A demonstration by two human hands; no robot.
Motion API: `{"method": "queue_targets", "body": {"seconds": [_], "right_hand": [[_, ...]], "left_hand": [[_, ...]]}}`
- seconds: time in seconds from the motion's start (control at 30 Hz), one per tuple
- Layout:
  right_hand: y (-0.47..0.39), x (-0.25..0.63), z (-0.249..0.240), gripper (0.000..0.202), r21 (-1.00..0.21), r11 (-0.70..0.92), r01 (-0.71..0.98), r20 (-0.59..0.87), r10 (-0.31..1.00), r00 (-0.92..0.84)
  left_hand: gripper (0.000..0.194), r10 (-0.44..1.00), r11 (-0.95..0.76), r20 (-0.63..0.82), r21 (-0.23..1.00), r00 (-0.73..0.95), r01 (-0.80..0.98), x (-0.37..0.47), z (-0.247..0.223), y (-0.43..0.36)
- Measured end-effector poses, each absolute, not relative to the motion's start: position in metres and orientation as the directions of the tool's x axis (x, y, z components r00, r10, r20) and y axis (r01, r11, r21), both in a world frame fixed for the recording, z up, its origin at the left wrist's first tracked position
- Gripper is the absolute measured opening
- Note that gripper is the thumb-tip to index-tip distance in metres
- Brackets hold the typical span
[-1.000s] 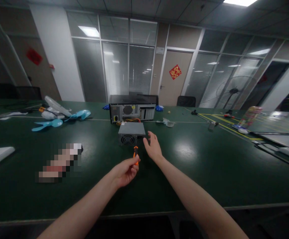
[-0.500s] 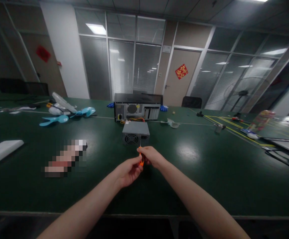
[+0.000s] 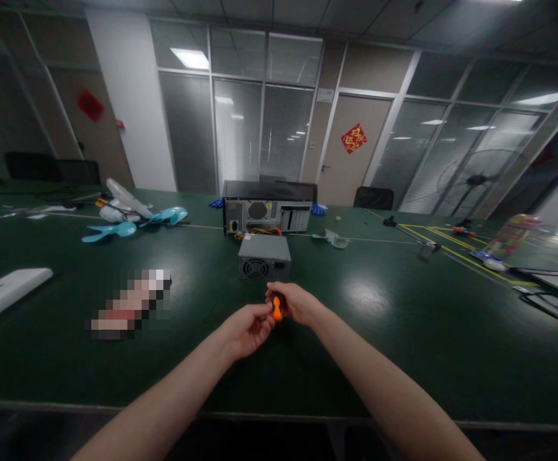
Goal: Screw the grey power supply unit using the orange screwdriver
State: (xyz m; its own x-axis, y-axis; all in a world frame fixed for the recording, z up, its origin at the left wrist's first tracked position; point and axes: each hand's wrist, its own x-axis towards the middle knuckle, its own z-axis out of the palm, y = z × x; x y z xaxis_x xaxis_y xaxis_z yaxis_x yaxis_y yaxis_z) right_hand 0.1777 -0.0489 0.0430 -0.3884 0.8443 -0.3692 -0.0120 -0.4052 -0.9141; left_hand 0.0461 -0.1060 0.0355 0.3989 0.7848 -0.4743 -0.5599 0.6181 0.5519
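Observation:
Between my two hands is a screwdriver with an orange and black handle. My left hand pinches the handle from the left with thumb and fingertips. On the other side my right hand is closed around it, its fingers partly hidden. The shaft does not show now. Just beyond my hands stands a grey computer power supply, its fan grille and socket facing me. Behind it lies a computer case, with yellow and red cables running between the two.
On the green table, a white box-like device and a pixelated object lie left. Light-blue fan-blade-like parts sit farther back. A crumpled clear piece lies right of the case. A plastic bottle stands far right.
The screwdriver has tilted in my hands: its thin shaft pointed up at the power supply before, and now only the handle shows. My hands stay almost in place; the view has shifted slightly.

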Motion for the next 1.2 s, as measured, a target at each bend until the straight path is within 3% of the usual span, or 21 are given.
{"method": "queue_targets", "body": {"seconds": [0.17, 0.33, 0.47, 0.57, 0.7, 0.77, 0.9, 1.03, 1.2], "right_hand": [[-0.053, 0.175, 0.044, 0.021, -0.904, -0.423, -0.066, -0.364, 0.84, -0.402], [-0.056, 0.167, 0.048, 0.02, -0.841, -0.532, -0.102, -0.454, 0.796, -0.4], [-0.066, 0.166, 0.05, 0.022, -0.818, -0.561, -0.126, -0.495, 0.798, -0.344], [-0.079, 0.177, 0.048, 0.025, -0.831, -0.544, -0.117, -0.486, 0.811, -0.325], [-0.09, 0.196, 0.042, 0.023, -0.903, -0.417, -0.106, -0.388, 0.895, -0.222], [-0.089, 0.205, 0.038, 0.018, -0.95, -0.308, -0.054, -0.295, 0.94, -0.17], [-0.083, 0.218, 0.029, 0.015, -0.97, -0.076, 0.229, -0.089, 0.995, -0.05], [-0.086, 0.227, 0.022, 0.023, -0.83, 0.177, 0.528, 0.204, 0.979, -0.008], [-0.09, 0.228, 0.018, 0.028, -0.672, 0.251, 0.697, 0.379, 0.925, 0.032]], "left_hand": [[0.012, 0.891, 0.447, -0.411, 0.721, 0.192, -0.53, 0.048, 0.035, -0.108], [0.017, 0.961, 0.269, -0.272, 0.899, 0.04, -0.346, 0.046, 0.031, -0.118], [0.029, 0.985, -0.049, 0.05, 0.999, -0.163, 0.01, 0.028, 0.034, -0.103], [0.035, 0.906, -0.276, 0.38, 0.865, -0.187, 0.419, 0.01, 0.041, -0.078], [0.05, 0.782, -0.393, 0.618, 0.589, -0.081, 0.706, -0.011, 0.045, -0.042], [0.053, 0.761, -0.394, 0.647, 0.533, -0.06, 0.749, -0.017, 0.041, -0.028], [0.053, 0.742, -0.429, 0.669, 0.508, -0.029, 0.747, -0.023, 0.029, -0.01], [0.053, 0.733, -0.471, 0.679, 0.487, 0.02, 0.736, -0.022, 0.018, -0.005], [0.053, 0.76, -0.455, 0.649, 0.494, 0.035, 0.741, -0.021, 0.012, -0.007]]}}
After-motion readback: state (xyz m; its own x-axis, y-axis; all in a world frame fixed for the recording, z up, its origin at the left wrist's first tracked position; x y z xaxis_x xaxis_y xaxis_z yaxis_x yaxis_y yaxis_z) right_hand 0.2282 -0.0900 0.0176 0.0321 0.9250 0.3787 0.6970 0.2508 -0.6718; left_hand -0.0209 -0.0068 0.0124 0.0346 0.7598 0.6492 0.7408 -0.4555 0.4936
